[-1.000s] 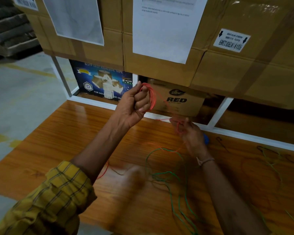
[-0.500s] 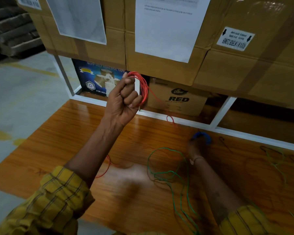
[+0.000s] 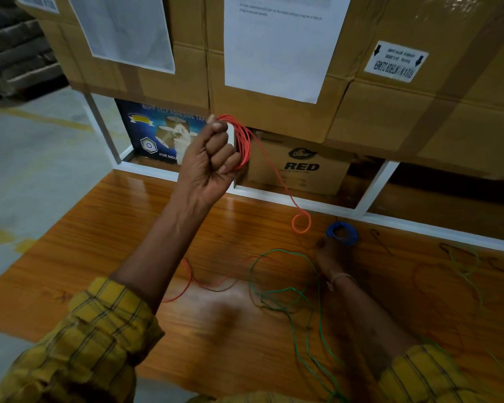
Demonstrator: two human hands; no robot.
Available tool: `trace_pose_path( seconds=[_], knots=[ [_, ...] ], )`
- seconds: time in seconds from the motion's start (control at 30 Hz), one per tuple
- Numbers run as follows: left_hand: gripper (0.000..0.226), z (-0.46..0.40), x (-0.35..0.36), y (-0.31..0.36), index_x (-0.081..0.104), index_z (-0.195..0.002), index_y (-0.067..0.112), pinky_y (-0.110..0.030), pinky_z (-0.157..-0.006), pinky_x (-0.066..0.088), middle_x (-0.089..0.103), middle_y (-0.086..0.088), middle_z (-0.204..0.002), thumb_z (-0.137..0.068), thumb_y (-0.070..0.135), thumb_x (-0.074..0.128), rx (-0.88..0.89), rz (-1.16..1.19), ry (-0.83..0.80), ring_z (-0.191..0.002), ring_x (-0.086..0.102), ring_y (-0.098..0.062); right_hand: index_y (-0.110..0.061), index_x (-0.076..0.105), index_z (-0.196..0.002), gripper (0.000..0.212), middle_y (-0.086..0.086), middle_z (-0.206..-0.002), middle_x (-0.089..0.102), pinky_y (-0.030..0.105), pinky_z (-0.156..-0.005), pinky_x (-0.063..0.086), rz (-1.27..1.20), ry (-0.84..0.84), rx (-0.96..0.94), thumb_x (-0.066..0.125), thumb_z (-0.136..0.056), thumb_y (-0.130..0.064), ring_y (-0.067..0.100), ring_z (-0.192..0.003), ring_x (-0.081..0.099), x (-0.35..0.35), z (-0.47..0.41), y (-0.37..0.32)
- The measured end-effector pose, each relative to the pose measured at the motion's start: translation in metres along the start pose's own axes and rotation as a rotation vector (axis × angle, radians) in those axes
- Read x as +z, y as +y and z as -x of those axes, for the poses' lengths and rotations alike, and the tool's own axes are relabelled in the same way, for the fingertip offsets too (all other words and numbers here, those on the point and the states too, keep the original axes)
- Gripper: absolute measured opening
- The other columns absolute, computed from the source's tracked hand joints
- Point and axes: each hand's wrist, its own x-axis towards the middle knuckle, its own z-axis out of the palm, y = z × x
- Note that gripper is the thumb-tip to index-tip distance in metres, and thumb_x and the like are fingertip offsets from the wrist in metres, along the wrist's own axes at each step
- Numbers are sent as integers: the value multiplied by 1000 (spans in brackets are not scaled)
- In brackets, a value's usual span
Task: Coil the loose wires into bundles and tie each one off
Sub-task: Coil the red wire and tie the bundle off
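Dimly, the right hand (image 3: 328, 254) blurs beside the blue coil (image 3: 342, 233) on the worktop (image 3: 134, 228); its grip is unreadable. The left hand (image 3: 210, 167), raised, fists the orange wire coil (image 3: 242, 141), tail dangling.

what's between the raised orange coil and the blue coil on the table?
Head view: the orange coil's loose tail hangs down between it and the blue coil, ending in a small loop above the table.

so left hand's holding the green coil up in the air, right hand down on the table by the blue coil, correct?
Not quite. The coil gripped in the raised left hand is an orange coil, not green; the green wire lies loose on the table. The rest holds: the right hand is down by the blue coil. The head view shows it.
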Motion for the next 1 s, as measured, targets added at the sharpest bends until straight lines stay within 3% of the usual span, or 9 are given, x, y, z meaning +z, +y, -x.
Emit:
trace_pose_path(
  seconds=[0.13,0.23,0.3,0.43,0.5,0.57,0.67,0.83,1.0],
  knots=[
    [53,-4,-1,-12,62,-78,13,-22,-42,15,22,9,-49,-118,23,28,-74,-11,20,-38,16,-6,-19,61,-95,18,14,-102,68,51,-85,58,16,-39,-85,52,-101,-33,28,-89,66,-9,5,-10],
    [55,-7,-1,-20,65,-79,14,-22,-42,15,30,7,-44,-118,24,28,-94,-34,33,-38,15,-6,-8,51,-139,53,20,-145,48,49,-113,40,377,129,-205,63,-93,-33,37,-134,47,-24,11,-24],
    [58,-9,-2,-23,66,-76,16,-22,-42,14,36,7,-42,-118,25,27,-101,-42,40,-38,15,-6,-13,44,-147,63,13,-154,38,46,-116,32,383,126,-384,67,-88,-19,34,-142,33,-36,20,-35],
    [47,-14,-5,-28,61,-83,14,-21,-41,16,33,9,-46,-118,29,33,-96,-11,55,-39,16,-5,-33,64,-124,50,-2,-140,54,32,-102,50,-160,-240,-533,60,-89,2,14,-122,55,-58,43,-54],
    [46,-15,-6,-31,61,-83,14,-21,-39,17,28,9,-47,-117,29,34,-87,-13,83,-40,14,-6,-19,66,-126,43,1,-134,63,20,-95,49,-390,-384,-554,56,-91,5,11,-119,60,-65,53,-65],
    [46,-15,-6,-35,61,-83,13,-20,-38,18,25,9,-48,-117,29,35,-77,-21,105,-40,13,-6,-5,66,-123,33,10,-125,71,28,-100,50,-675,-528,-532,51,-95,3,19,-124,63,-62,56,-76],
    [46,-15,-8,-38,60,-82,14,-20,-38,18,20,9,-51,-117,29,35,-72,-24,114,-40,13,-6,-2,68,-111,28,13,-82,64,34,-84,55,-1098,-675,-380,44,-106,-16,26,-85,66,-53,56,-87],
    [49,-10,-2,-25,64,-82,13,-19,-39,20,34,8,-44,-117,30,34,-28,30,98,-39,16,-5,-11,67,-95,43,-4,-59,33,23,-48,27,-938,-502,-250,36,-111,-37,8,-50,31,-27,40,-77],
    [46,0,30,-18,59,-88,13,-20,-40,20,24,9,-50,-117,31,29,-3,1,-82,-38,18,-5,-19,62,-83,44,-3,-67,47,29,-54,32,-524,-342,-29,38,-109,-46,13,-61,42,-1,25,-52]
  ],
)
